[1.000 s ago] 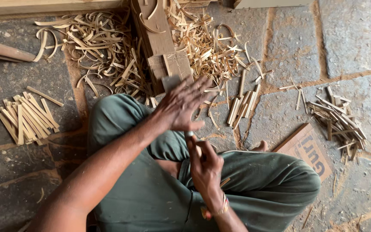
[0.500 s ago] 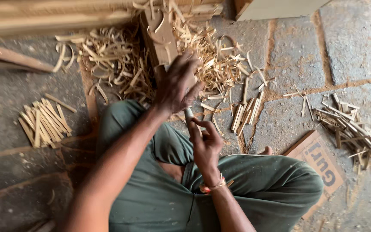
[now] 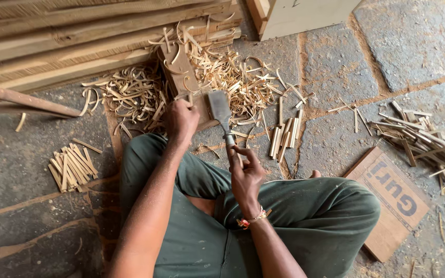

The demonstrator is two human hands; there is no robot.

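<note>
seated person, centre frame. right hand (image 3: pixel 245 175) fingers wrapped round broad chisel (image 3: pixel 220 110), blade pointing up. left hand (image 3: pixel 181 121) fingers closed on thin wood strip at wooden block (image 3: pixel 181 77), amid shavings (image 3: pixel 130 95) on stone floor (image 3: pixel 336 67).

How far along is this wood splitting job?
Done: a bundle of cut sticks at left and a heap of shavings. In hand: the right hand holds a blade beside the left hand, which steadies a piece on the wooden block. Left: loose strips at right.
</note>
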